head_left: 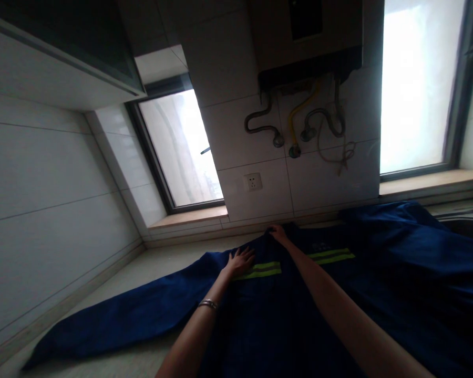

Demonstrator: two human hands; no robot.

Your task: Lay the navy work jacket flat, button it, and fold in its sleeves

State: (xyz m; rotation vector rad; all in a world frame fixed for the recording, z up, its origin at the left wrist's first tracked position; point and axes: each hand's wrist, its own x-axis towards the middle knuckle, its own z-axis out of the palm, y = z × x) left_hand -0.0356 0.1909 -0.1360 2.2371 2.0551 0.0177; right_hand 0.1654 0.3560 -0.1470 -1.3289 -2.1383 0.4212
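A dark blue work jacket (pixel 256 320) with yellow-green reflective strips lies spread on the counter, its collar toward the wall. One sleeve stretches flat to the left; on the right the cloth is bunched up. My left hand (pixel 241 261), a bracelet on its wrist, rests flat on the chest just above a strip, fingers spread. At the collar, my right hand (pixel 278 234) has its fingers bent against the cloth edge. Its fingertips are small and dim, so whether they pinch the collar is hard to make out.
Behind the counter (pixel 173 253) stands a tiled wall with a socket (pixel 254 181). A water heater (pixel 307 47) hangs above, with hoses and a yellow pipe below it. Windows are at left and right. A sink edge (pixel 469 223) shows at far right, and a cabinet (pixel 63 52) overhangs the upper left.
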